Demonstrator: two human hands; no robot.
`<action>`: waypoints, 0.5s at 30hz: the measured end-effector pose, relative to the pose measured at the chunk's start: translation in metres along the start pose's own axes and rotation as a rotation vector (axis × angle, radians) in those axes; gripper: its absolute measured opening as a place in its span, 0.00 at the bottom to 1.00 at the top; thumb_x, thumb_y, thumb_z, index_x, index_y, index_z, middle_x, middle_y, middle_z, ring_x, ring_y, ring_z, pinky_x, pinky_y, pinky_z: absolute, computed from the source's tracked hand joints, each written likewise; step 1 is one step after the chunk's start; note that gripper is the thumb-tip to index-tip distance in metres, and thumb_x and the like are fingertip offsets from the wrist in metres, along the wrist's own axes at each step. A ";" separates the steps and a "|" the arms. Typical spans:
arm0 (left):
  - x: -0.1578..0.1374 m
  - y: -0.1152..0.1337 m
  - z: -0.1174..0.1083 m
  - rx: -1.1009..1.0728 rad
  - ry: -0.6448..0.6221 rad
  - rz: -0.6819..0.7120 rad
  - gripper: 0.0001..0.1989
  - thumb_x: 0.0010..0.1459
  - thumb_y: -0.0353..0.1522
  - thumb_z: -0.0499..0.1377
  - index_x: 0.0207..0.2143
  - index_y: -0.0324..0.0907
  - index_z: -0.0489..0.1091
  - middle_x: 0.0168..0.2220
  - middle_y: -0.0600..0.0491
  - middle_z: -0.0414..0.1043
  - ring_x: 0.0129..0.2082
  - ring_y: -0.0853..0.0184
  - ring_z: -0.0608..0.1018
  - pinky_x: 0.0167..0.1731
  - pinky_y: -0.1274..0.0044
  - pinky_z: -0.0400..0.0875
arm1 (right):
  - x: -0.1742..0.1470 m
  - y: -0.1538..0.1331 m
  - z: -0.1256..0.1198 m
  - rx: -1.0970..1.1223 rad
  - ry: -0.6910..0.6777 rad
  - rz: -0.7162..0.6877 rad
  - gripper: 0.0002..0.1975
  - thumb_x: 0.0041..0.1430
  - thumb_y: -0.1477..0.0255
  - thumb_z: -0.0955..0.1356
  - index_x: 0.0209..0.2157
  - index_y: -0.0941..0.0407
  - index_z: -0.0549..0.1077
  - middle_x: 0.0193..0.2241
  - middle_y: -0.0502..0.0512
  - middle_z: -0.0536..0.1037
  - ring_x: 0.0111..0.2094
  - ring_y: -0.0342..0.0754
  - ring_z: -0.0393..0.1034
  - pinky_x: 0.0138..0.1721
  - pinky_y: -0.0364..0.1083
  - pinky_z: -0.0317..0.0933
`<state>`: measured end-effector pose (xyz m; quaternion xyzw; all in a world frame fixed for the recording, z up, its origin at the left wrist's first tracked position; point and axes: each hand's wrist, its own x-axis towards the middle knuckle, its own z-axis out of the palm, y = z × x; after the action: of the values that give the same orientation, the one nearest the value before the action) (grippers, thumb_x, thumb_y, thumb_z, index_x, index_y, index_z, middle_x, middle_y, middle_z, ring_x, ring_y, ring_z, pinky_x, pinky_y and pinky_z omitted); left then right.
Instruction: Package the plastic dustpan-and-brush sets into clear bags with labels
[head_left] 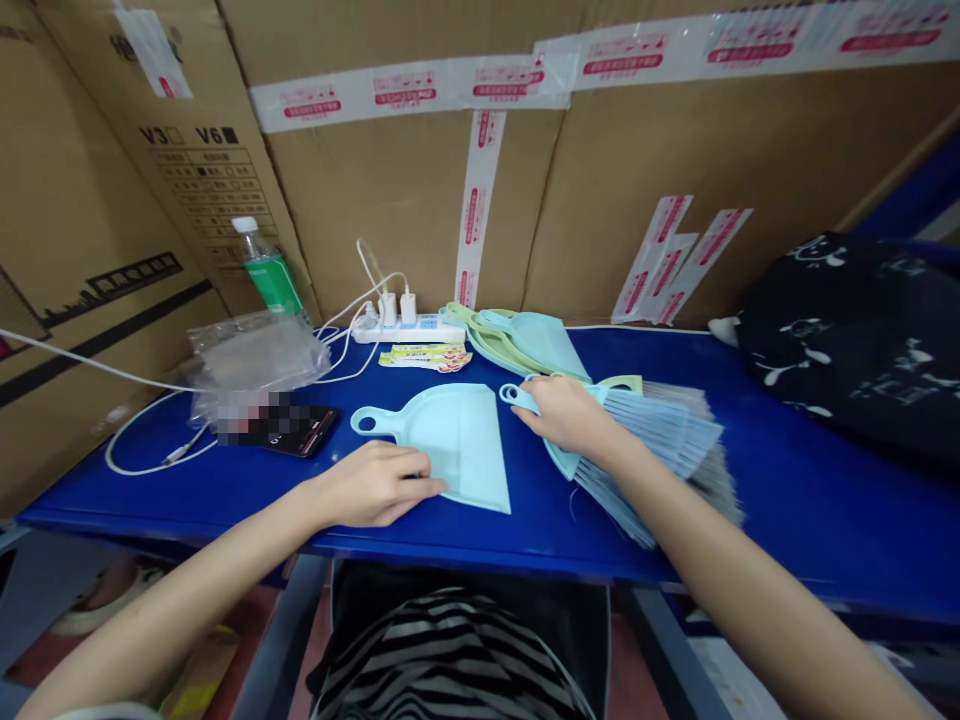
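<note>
A light blue dustpan [457, 440] lies flat on the blue table, its looped handle pointing left. My left hand [386, 483] rests at its near left edge, fingers curled, thumb and fingertips on the rim. Farther right, my right hand [562, 408] is closed over a light blue hand brush [652, 425] near its handle, whose ring end sticks out to the left. That brush lies on a pile of other brushes [709, 470] with blue and grey bristles. Behind them sits a stack of green and blue dustpans [536, 340]. My right palm hides part of the brushes.
A white power strip [409, 328] with plugged chargers and cables stands at the back, beside yellow sachets [425, 357]. Leftward are a phone [304, 432], clear plastic bags [255, 355] and a green-labelled bottle [270, 275]. A black patterned bag [862, 340] lies right. Taped cardboard [405, 200] walls the back.
</note>
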<state>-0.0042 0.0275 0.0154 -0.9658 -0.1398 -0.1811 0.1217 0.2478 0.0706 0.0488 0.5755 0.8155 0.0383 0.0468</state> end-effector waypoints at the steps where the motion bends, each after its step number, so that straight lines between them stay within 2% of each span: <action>1: 0.001 0.000 0.000 -0.004 -0.001 0.012 0.15 0.66 0.28 0.43 0.40 0.40 0.70 0.28 0.53 0.71 0.24 0.72 0.71 0.24 0.80 0.63 | 0.000 0.002 0.000 0.003 -0.001 -0.002 0.14 0.63 0.71 0.60 0.41 0.63 0.74 0.41 0.66 0.78 0.45 0.58 0.72 0.44 0.49 0.60; 5: 0.004 0.001 0.003 -0.010 -0.023 0.046 0.15 0.65 0.26 0.44 0.42 0.39 0.69 0.29 0.53 0.71 0.26 0.71 0.73 0.24 0.79 0.64 | -0.001 0.009 0.001 0.081 0.059 -0.052 0.16 0.63 0.69 0.60 0.44 0.63 0.74 0.42 0.65 0.78 0.45 0.58 0.72 0.45 0.50 0.61; 10: 0.007 0.004 0.005 -0.045 -0.050 0.046 0.16 0.63 0.24 0.43 0.46 0.38 0.68 0.33 0.51 0.74 0.29 0.70 0.75 0.28 0.79 0.68 | -0.005 0.009 0.006 0.317 0.306 -0.245 0.20 0.63 0.65 0.61 0.52 0.60 0.69 0.47 0.64 0.76 0.49 0.58 0.69 0.49 0.54 0.60; 13: 0.009 0.001 -0.003 -0.092 -0.016 0.035 0.16 0.62 0.25 0.45 0.47 0.39 0.67 0.39 0.49 0.75 0.35 0.68 0.76 0.34 0.78 0.70 | -0.011 0.000 0.001 0.404 0.378 -0.329 0.23 0.64 0.64 0.59 0.56 0.59 0.66 0.44 0.63 0.77 0.47 0.57 0.70 0.49 0.56 0.61; 15: 0.011 -0.007 -0.014 -0.110 0.034 -0.035 0.14 0.62 0.26 0.47 0.44 0.40 0.69 0.39 0.49 0.75 0.37 0.68 0.76 0.36 0.78 0.70 | -0.015 -0.008 -0.005 0.422 0.403 -0.364 0.23 0.65 0.64 0.58 0.57 0.59 0.65 0.42 0.62 0.77 0.46 0.57 0.69 0.48 0.58 0.61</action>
<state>-0.0011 0.0326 0.0335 -0.9652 -0.1444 -0.2072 0.0677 0.2445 0.0542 0.0532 0.3985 0.8876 -0.0274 -0.2293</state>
